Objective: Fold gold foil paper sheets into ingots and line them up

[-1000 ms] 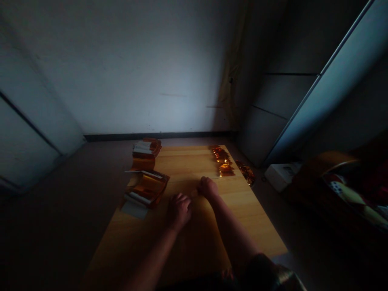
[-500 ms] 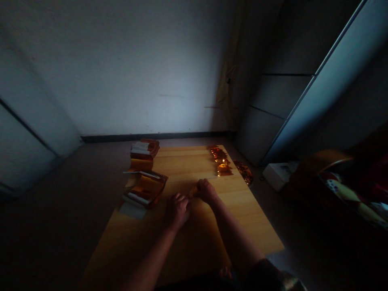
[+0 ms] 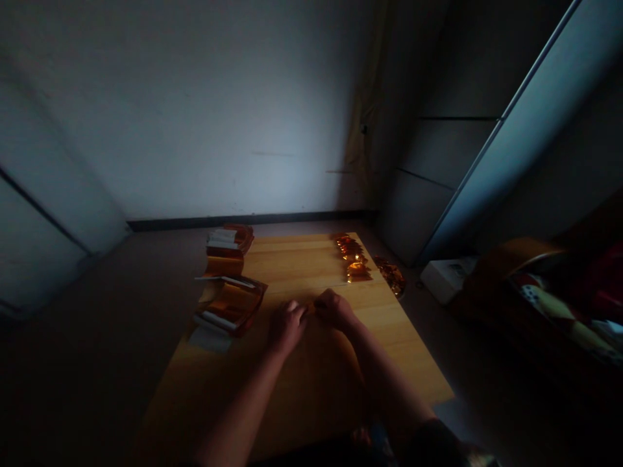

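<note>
Observing remotely, I log the left hand [image 3: 285, 329] nudged up-frame since half a second ago; it and the right hand [image 3: 337, 309] now appear to pinch opposite ends of the small orange piece [image 3: 312, 309], just below frame centre: two-handed work, I judge.

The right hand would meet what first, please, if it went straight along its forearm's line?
The right hand has a seemingly free way over the wooden tabletop to its far edge; beyond, probably the wall, depth unclear.
</note>
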`<move>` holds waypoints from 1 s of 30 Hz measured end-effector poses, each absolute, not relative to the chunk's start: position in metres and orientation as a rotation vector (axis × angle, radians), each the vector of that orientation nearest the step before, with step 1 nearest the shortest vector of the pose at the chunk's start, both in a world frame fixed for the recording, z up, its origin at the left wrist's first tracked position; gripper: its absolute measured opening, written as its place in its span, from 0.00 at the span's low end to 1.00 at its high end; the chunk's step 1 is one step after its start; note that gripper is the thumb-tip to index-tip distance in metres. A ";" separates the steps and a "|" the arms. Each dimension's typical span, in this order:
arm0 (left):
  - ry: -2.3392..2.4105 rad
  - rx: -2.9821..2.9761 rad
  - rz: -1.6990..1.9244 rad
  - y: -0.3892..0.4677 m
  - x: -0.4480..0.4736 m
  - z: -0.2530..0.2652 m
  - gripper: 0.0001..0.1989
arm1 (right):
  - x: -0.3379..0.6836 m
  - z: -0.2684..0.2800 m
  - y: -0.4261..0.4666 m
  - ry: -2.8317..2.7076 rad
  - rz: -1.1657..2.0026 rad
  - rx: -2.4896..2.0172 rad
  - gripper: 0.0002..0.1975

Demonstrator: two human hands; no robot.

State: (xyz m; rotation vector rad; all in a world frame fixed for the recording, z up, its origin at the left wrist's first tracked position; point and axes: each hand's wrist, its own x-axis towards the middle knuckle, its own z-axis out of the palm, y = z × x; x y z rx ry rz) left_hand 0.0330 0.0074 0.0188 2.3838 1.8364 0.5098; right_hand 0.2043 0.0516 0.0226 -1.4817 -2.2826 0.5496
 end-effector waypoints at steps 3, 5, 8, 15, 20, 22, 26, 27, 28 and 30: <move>1.838 2.419 0.523 0.009 0.033 0.017 0.10 | 0.206 0.023 0.050 -2.297 0.548 -1.448 0.06; 1.844 2.440 0.530 0.010 0.033 0.016 0.10 | 0.207 0.024 0.049 -2.284 0.557 -1.420 0.05; 1.852 2.446 0.539 0.010 0.033 0.015 0.09 | 0.208 0.024 0.048 -2.275 0.563 -1.373 0.04; 1.784 2.522 0.535 0.015 0.034 0.016 0.10 | 0.211 0.020 0.052 -2.308 0.531 -1.299 0.02; 1.824 2.540 0.563 0.016 0.034 0.013 0.12 | 0.210 0.017 0.052 -2.302 0.484 -1.317 0.04; 1.845 2.541 0.561 0.017 0.034 0.011 0.12 | 0.207 0.015 0.049 -2.311 0.440 -1.336 0.04; 1.904 2.531 0.574 0.019 0.033 0.005 0.13 | 0.202 0.013 0.041 -2.330 0.214 -1.423 0.07; 1.915 2.525 0.578 0.019 0.033 0.003 0.14 | 0.201 0.013 0.039 -2.327 0.153 -1.448 0.07; 1.922 2.519 0.579 0.019 0.033 0.002 0.14 | 0.200 0.013 0.037 -2.322 0.105 -1.473 0.07; 1.930 2.502 0.584 0.019 0.033 0.000 0.15 | 0.197 0.015 0.035 -2.313 0.061 -1.519 0.08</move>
